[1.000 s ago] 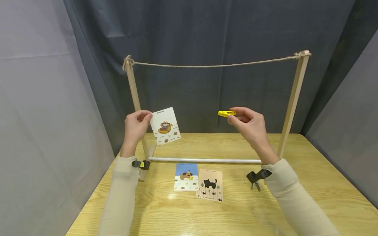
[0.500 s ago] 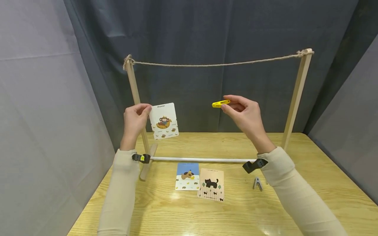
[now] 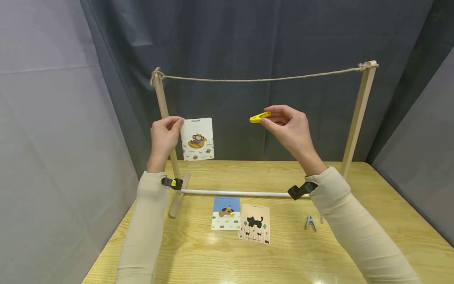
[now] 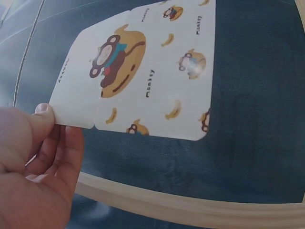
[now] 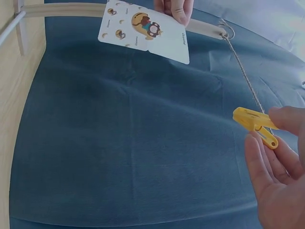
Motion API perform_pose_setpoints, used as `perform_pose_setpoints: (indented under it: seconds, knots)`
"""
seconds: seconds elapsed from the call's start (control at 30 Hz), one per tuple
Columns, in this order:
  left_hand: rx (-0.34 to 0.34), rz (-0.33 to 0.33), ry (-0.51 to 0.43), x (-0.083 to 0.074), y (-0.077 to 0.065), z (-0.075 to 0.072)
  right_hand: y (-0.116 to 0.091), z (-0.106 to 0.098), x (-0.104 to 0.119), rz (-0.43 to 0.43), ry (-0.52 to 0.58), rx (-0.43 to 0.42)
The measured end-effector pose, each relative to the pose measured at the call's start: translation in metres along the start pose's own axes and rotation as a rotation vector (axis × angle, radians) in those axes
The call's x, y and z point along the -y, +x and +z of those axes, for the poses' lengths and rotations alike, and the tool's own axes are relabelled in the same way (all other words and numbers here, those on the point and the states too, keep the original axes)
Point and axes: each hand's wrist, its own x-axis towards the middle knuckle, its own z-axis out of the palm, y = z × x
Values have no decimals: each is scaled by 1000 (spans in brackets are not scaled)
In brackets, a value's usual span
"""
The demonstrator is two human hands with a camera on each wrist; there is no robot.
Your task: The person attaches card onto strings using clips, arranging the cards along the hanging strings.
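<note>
Up goes the left hand (image 3: 164, 134), lifting the monkey card (image 3: 197, 139) nearer the rope (image 3: 244, 81); slanted a second ago, the card now sits almost straight. The right hand (image 3: 291, 128) climbs too, bringing its yellow clip (image 3: 259, 117) closer to the card and uncovering the grey clothespin (image 3: 310, 219) below.

Left grip (image 3: 163, 137) and right grip (image 3: 291, 128) are raised, pinching.

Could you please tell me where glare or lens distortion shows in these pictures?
Head view: glare on the table below the dog card; left wrist view: a glare spot on the monkey card; both wrist views: the wooden post bows, likely from the lens.
</note>
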Motion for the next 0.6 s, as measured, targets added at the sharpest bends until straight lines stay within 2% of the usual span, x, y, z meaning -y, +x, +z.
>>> perform_pose_setpoints:
  seconds: [0.3,0.6]
  knots:
    - [-33,49,24,-9,12,4,15,6,15,-39,58,34]
    - [-66,72,51,-16,22,8,31,16,29,-71,12,22]
